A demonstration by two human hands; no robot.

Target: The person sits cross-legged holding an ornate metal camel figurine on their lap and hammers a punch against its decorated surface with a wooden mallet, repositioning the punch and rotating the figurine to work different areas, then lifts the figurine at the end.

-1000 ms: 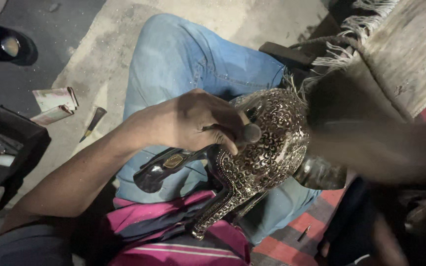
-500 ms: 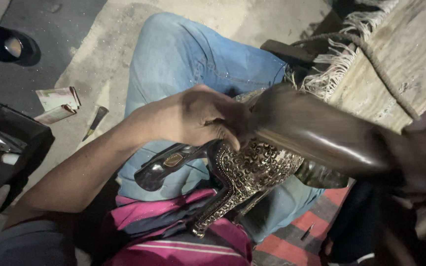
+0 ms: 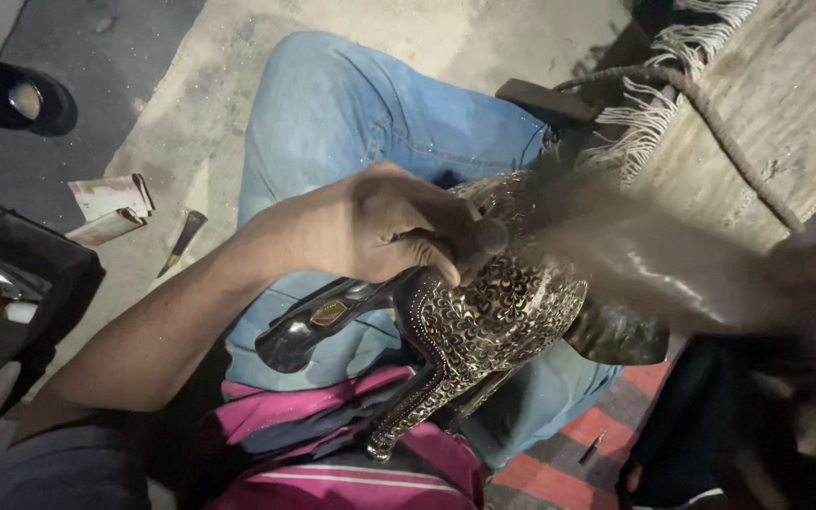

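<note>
An ornate engraved metal vessel (image 3: 493,321) rests on my lap, over my blue jeans. My left hand (image 3: 380,227) is closed on a short dark punch (image 3: 488,236), its tip pressed against the top of the vessel. My right hand (image 3: 814,312) is blurred at the right edge and grips a dark wooden mallet (image 3: 635,264). The mallet's head reaches toward the punch. A black handle-like piece with a gold patch (image 3: 318,321) sticks out below my left hand.
A pink striped cloth (image 3: 332,416) lies under the vessel. On the floor to the left are a black bowl (image 3: 16,94), folded papers (image 3: 106,198), a small chisel (image 3: 181,241) and a black box (image 3: 11,283). A fringed mat (image 3: 767,123) with a rope (image 3: 701,104) lies at the upper right.
The mallet swung down across the vessel onto the punch and is blurred in motion now. My left hand and the vessel have stayed in place.
</note>
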